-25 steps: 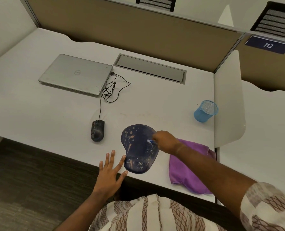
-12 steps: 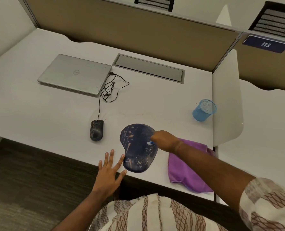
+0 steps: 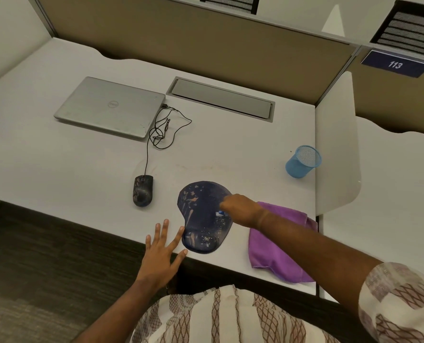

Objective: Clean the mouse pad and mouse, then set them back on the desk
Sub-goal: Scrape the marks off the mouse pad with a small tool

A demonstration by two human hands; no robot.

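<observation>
Down at the lower middle of the frame, the mouse pad (image 3: 204, 216) is lying on the desk (image 3: 57, 164) with its wrist-rest end nearly reaching the desk's near edge. The left hand (image 3: 162, 253) is hovering flat with fingers spread wide, holding nothing, partly past that edge, its fingertips just beside the pad's lower left rim. The right hand (image 3: 240, 209) is reaching over the pad's right side with fingers curled; something small and blue is showing under it, but whether the fingers are gripping it I cannot tell. One purple cloth (image 3: 275, 246) is lying just right of the pad, under the right forearm and reaching the near edge. One mouse (image 3: 143, 190) is sitting left of the pad, apart from it, its cable (image 3: 156, 134) running up to one closed laptop (image 3: 110, 106) in the upper left. One blue mesh cup (image 3: 303, 161) is standing at centre right beside the white divider (image 3: 337, 144). Wide bare desk is lying open left of the mouse.
</observation>
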